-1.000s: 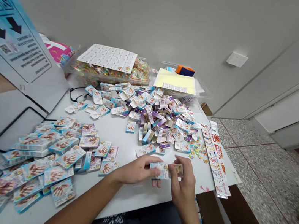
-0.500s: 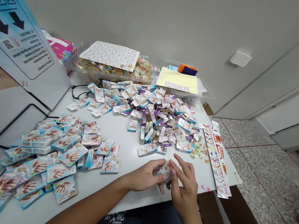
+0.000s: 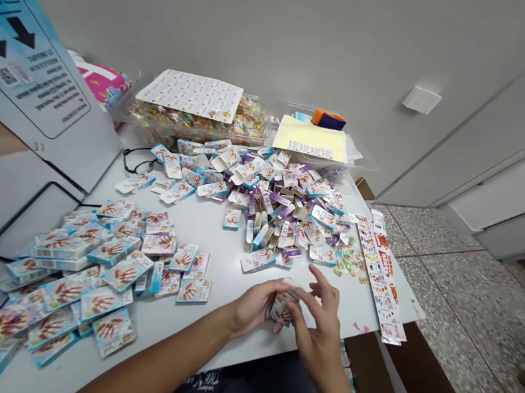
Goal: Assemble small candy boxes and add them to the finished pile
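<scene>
Near the table's front edge I hold a small printed cardboard box [image 3: 281, 309] with a hand picture on its face. My left hand [image 3: 260, 304] wraps round its left side. My right hand [image 3: 321, 322] grips it from the right with thumb and fingers, the index finger at its top edge. Beyond my hands lies a heap of small boxes [image 3: 259, 258], many with flaps standing open, in blue and purple prints. To the left, closed boxes [image 3: 125, 270] of the same kind are piled up. Small colourful beads or packets [image 3: 350, 261] lie right of the heap.
Clear plastic bins [image 3: 249, 128] stand along the wall, one full of colourful packets, another holding yellow paper [image 3: 310, 138]. Sticker strips [image 3: 383, 279] hang over the right edge. A large printed carton [image 3: 58, 86] stands left, glasses [image 3: 139, 161] beside it. An open brown carton [image 3: 423, 381] sits below.
The box has turned in my hands, so its printed hand picture now faces up. My right fingers have shifted to its top edge. The view has moved slightly.
</scene>
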Action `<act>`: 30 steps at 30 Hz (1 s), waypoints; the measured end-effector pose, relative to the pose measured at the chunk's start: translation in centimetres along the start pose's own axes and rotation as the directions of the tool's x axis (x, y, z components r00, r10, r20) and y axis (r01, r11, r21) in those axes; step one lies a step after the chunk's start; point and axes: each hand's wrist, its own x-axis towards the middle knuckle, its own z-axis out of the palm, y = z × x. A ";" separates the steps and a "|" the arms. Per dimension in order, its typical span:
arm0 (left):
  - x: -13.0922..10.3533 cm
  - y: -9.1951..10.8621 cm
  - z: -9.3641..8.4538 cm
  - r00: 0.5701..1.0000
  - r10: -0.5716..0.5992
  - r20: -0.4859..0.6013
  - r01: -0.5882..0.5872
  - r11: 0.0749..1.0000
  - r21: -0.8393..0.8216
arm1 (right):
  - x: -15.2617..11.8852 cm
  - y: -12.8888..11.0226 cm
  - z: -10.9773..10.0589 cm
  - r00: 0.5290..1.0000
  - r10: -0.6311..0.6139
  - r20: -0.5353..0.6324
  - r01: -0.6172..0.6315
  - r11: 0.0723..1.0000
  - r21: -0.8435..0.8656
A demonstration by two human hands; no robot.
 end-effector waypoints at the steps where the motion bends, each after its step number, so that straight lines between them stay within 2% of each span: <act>1: 0.0 0.1 0.1 0.999 0.021 -0.028 -0.021 1.000 0.021 | -0.1 0.0 0.5 0.995 -0.020 -0.096 0.019 1.000 -0.011; 3: -0.1 0.3 0.2 0.994 0.049 -0.094 -0.041 0.995 0.087 | -0.4 0.2 1.4 0.981 -0.067 -0.182 0.063 0.998 -0.024; 5: 0.0 0.4 0.2 0.985 0.071 -0.158 -0.048 0.989 0.143 | -0.5 0.5 2.1 0.987 -0.081 -0.141 0.079 0.997 -0.020; 7: 0.2 0.1 0.1 0.975 0.095 -0.202 -0.058 0.981 0.185 | -0.7 0.8 2.6 0.996 -0.028 -0.090 0.032 0.999 0.036; 10: 0.5 -0.4 -0.1 0.963 0.115 -0.245 -0.050 0.966 0.255 | -1.1 1.2 3.1 0.990 0.123 -0.065 -0.109 0.976 0.189; 13: 0.5 -0.6 -0.2 0.971 0.072 -0.226 -0.018 0.973 0.231 | -1.5 1.1 3.3 0.973 0.202 -0.112 -0.174 0.960 0.218; 18: 0.1 0.0 0.0 0.989 0.000 -0.149 0.025 0.986 0.164 | -1.1 1.0 3.2 0.994 0.083 -0.071 -0.068 0.978 0.197; 20: 0.1 0.0 0.0 0.989 0.025 -0.144 0.002 0.983 0.181 | -0.9 1.0 3.4 0.986 0.148 -0.075 -0.122 0.953 0.278; 22: 0.2 -0.2 -0.1 0.988 0.057 -0.144 -0.027 0.979 0.204 | -0.7 0.9 3.7 0.950 0.308 -0.053 -0.259 0.870 0.419; 24: 0.2 -0.5 -0.2 0.989 0.068 -0.130 -0.036 0.972 0.231 | -0.6 0.7 4.2 0.868 0.496 -0.005 -0.404 0.713 0.573; 26: 0.2 -0.6 -0.3 0.992 0.069 -0.104 -0.039 0.962 0.270 | -0.6 0.5 4.5 0.773 0.628 0.086 -0.505 0.527 0.684; 28: 0.1 -0.4 -0.2 0.993 0.076 -0.085 -0.046 0.950 0.308 | -0.5 0.4 4.7 0.718 0.677 0.164 -0.550 0.407 0.730; 30: -0.1 -0.1 -0.1 0.993 0.083 -0.086 -0.051 0.944 0.327 | -0.5 0.4 4.7 0.716 0.673 0.184 -0.552 0.385 0.740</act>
